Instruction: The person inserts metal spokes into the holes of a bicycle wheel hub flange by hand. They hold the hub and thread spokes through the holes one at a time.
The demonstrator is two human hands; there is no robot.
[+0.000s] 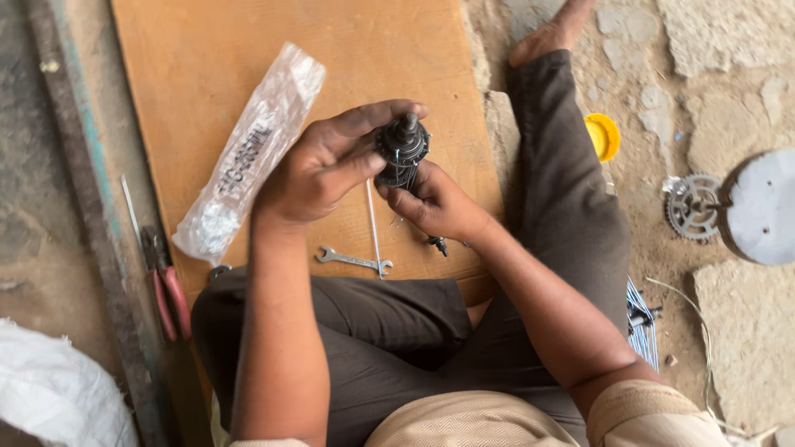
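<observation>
Both hands, left hand (319,170) and right hand (435,207), fingers pinching black wheel hub (402,149) over orange board (199,50) on cracked dirt floor (729,83); spanner (352,261) lies near.

- Bare orange-brown board (207,50) above my hands: open passage.
- Clear plastic bag with white contents (248,153), left of my left hand (319,170): blocks that side.
- Small steel open-ended spanner (352,261) and thin metal spoke (373,219) below: clutter near my knees.

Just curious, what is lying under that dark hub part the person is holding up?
Below the dark hub part lies an orange board with a thin metal rod and a small wrench. The right hand covers whatever lies directly beneath.
</observation>
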